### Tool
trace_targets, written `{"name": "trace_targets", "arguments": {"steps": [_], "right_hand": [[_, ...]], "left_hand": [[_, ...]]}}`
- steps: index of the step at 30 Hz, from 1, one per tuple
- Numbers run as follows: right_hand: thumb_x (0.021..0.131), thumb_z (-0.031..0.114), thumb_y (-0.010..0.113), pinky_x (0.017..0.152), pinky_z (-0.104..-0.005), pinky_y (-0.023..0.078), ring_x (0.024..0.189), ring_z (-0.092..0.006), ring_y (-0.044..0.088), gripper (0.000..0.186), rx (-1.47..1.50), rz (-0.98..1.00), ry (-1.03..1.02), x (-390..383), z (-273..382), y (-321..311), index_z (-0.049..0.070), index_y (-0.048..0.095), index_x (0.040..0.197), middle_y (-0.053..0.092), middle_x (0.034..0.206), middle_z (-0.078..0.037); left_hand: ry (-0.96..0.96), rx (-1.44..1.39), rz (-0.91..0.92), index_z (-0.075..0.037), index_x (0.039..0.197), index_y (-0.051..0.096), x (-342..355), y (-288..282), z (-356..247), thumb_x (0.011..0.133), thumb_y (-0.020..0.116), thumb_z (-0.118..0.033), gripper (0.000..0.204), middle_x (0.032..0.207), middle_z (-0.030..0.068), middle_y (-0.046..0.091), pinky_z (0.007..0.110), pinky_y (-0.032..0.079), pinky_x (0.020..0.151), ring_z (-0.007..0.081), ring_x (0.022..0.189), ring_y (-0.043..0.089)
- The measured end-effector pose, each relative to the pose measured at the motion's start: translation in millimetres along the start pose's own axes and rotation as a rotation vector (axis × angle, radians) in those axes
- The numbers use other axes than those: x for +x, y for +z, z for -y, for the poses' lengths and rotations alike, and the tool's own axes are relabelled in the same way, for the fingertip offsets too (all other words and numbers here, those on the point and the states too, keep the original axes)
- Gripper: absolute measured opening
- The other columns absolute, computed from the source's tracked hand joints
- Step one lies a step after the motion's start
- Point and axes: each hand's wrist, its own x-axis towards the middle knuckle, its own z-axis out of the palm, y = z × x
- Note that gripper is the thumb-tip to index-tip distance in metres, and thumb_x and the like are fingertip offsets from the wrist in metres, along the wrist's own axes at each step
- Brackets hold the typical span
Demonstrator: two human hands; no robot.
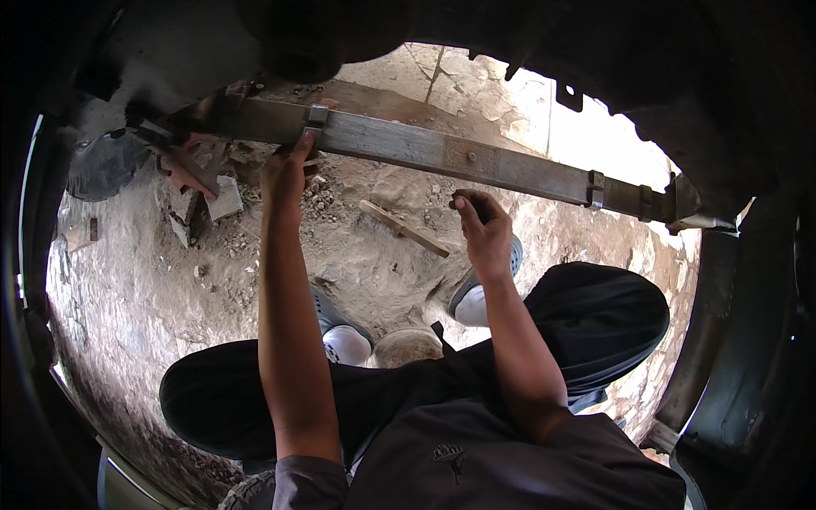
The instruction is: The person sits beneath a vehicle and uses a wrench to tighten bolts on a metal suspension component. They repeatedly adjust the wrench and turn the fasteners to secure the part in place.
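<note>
A long flat metal bar (391,144) crosses above me, with a metal clamp (316,117) toward its left and another clamp (595,189) toward its right. My left hand (287,168) grips the bar just at the left clamp, thumb on its face. Below the middle of the bar, apart from it, my right hand (484,228) has its fingers curled with the thumb against them; whether anything small is between them I cannot make out.
Dark vehicle bodywork (612,51) frames the top and sides. A wooden stick (404,227) lies on the dusty ground, with broken slabs and rubble (223,197) at the left. My shoes (344,338) and bent legs (599,310) are below the bar.
</note>
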Motion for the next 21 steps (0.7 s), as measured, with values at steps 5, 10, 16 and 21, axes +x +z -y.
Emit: {"name": "trace_targets", "arguments": {"steps": [5, 10, 16, 21], "right_hand": [[0.091, 0.012, 0.081, 0.081, -0.0332, 0.06, 0.089, -0.0256, 0.079, 0.021, -0.24, -0.002, -0.217, 28.2, 34.2, -3.9, 0.001, 0.077, 0.109, 0.079, 0.102, -0.016], [0.09, 0.01, 0.081, 0.079, -0.0376, 0.06, 0.088, -0.0311, 0.077, 0.015, -0.481, 0.121, -0.572, 71.3, 50.6, 4.5, 0.006, 0.079, 0.104, 0.076, 0.097, -0.014], [0.089, 0.009, 0.081, 0.077, -0.0387, 0.059, 0.088, -0.0308, 0.075, 0.012, -0.561, 0.294, -0.681, 93.0, 42.6, 2.2, 0.006, 0.08, 0.101, 0.075, 0.097, -0.012], [0.089, 0.01, 0.082, 0.077, -0.0382, 0.059, 0.086, -0.03, 0.074, 0.011, -0.55, 0.338, -0.701, 100.3, 42.3, 14.3, 0.006, 0.08, 0.099, 0.073, 0.094, -0.011]], "left_hand": [[0.0, -0.01, -0.001, -0.004, 0.116, 0.079, 1.1, -0.4, -0.6, 0.097, 0.077, -0.045, 0.045, 0.104, 0.0044, 0.078, 0.027, 0.048, 0.063, 0.0127, 0.079, 0.07], [0.016, 0.014, -0.001, -0.003, 0.118, 0.079, -0.5, 0.8, -2.0, 0.097, 0.077, -0.045, 0.046, 0.105, 0.0047, 0.078, 0.028, 0.05, 0.067, 0.0128, 0.08, 0.069], [0.082, -0.053, -0.009, 0.0, 0.117, 0.077, 4.7, 2.7, 9.0, 0.097, 0.077, -0.043, 0.048, 0.106, 0.0078, 0.079, 0.028, 0.055, 0.07, 0.0147, 0.084, 0.071], [0.089, -0.078, -0.032, -0.001, 0.119, 0.076, 7.8, 7.5, 15.2, 0.096, 0.077, -0.046, 0.051, 0.107, 0.0079, 0.078, 0.03, 0.054, 0.071, 0.015, 0.085, 0.074]]}}
